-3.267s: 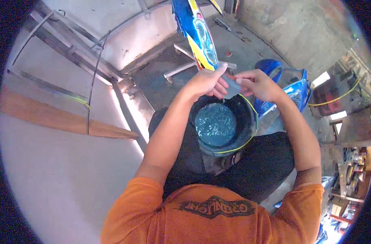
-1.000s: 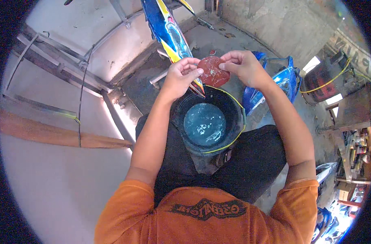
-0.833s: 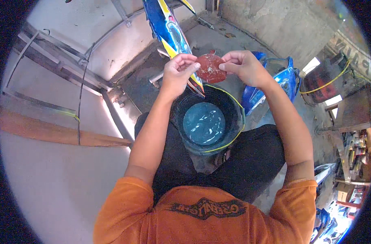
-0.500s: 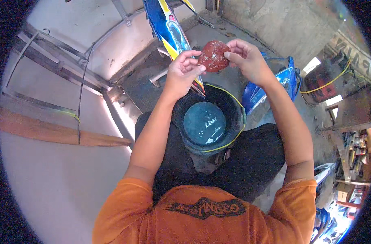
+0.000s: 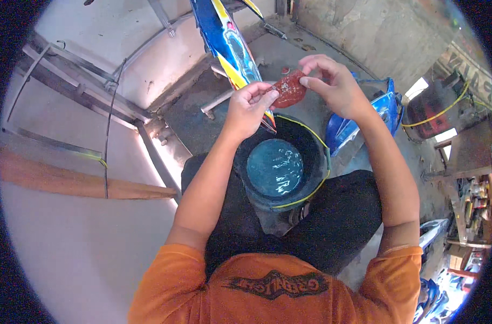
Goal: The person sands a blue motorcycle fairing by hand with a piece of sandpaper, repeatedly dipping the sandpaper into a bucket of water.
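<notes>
Between my two hands, above the bucket, is a worn reddish-brown sandpaper disc (image 5: 291,90) with pale specks, its face tilted and partly folded. My left hand (image 5: 247,110) pinches its left edge between thumb and fingers. At its upper right edge, my right hand (image 5: 335,89) grips it with thumb and fingertips. Below stands a black bucket (image 5: 320,183) with a yellow line around its rim, holding bluish water (image 5: 274,167). A long blue, yellow and white painted panel (image 5: 232,48) slants down behind my left hand, its pointed tip over the bucket's rim.
A glossy blue panel (image 5: 359,121) lies on the floor right of the bucket. Farther right are a dark red drum-like object (image 5: 428,116) with a yellow hose and a cluttered shelf (image 5: 475,205). A pale wall with metal bars (image 5: 81,62) runs along the left.
The sandpaper disc has gone from nearly flat toward me to tilted and folded. My hands have shifted slightly right and down, and the water's ripples have changed.
</notes>
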Motion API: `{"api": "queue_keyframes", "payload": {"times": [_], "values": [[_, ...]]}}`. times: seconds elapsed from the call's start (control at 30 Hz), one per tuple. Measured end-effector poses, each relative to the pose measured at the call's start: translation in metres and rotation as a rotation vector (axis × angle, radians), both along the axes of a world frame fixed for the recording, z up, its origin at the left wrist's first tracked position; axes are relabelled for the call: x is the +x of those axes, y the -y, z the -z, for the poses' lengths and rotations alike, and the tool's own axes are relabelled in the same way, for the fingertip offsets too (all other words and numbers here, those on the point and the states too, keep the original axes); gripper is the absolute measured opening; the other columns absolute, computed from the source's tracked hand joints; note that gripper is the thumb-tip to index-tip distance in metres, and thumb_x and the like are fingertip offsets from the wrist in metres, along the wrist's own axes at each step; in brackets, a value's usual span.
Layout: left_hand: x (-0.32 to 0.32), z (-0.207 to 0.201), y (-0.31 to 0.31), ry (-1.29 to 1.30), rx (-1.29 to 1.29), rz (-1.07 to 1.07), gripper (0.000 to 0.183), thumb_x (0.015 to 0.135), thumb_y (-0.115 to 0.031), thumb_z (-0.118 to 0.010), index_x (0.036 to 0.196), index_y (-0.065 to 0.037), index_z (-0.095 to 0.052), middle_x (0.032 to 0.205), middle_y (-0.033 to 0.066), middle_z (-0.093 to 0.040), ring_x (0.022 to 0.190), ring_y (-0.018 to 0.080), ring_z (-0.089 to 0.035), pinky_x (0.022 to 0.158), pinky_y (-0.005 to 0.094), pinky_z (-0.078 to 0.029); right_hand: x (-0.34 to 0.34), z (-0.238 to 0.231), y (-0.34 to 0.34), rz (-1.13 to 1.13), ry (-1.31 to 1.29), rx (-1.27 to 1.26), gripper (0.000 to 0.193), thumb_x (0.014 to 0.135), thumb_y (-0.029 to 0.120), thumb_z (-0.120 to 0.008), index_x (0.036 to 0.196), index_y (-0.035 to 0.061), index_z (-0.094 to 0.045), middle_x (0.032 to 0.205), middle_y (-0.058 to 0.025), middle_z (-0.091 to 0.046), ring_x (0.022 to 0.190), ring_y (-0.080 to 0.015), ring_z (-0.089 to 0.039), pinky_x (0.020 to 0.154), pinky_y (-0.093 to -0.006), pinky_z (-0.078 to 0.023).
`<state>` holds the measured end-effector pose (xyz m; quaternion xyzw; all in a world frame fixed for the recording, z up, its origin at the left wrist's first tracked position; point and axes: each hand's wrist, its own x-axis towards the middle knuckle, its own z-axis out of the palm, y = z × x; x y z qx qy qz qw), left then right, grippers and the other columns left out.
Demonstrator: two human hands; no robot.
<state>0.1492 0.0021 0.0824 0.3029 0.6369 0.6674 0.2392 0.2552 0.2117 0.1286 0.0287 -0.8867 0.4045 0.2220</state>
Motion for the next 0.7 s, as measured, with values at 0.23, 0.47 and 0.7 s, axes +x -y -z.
{"api": "queue_keyframes", "payload": {"times": [0.23,0.47,0.7], "values": [[0.002,0.011,-0.002,-0.034,0.116,0.014,0.019,0.093,-0.011,-0.067,0.108,0.001,-0.063,0.101,0.006,-0.069,0.088,0.0099,-0.065,0.078,0.0249,-0.053,0.001,-0.01,0.018,-0.138,0.195,-0.413,0.015,0.092,0.002,-0.064,0.107,0.003,-0.065,0.1,-0.0012,-0.067,0.092,-0.0076,-0.061,0.08,-0.0251,-0.05],[0.004,0.013,-0.006,-0.088,0.133,-0.029,0.016,0.094,-0.013,-0.066,0.106,-0.002,-0.064,0.095,0.0055,-0.07,0.086,0.0118,-0.066,0.076,0.0279,-0.053,-0.002,-0.007,0.012,-0.039,0.111,-0.237,0.018,0.088,0.001,-0.065,0.106,0.0002,-0.067,0.094,-0.0046,-0.069,0.087,-0.0109,-0.065,0.083,-0.0283,-0.053],[0.015,0.015,-0.01,-0.029,0.125,0.038,0.015,0.094,-0.015,-0.067,0.102,-0.003,-0.067,0.087,0.0032,-0.068,0.079,0.0103,-0.064,0.072,0.0263,-0.052,-0.004,-0.012,0.023,-0.075,-0.017,-0.557,0.017,0.085,0.001,-0.07,0.102,0.0012,-0.066,0.095,-0.004,-0.069,0.089,-0.0129,-0.065,0.083,-0.0295,-0.053]]}}
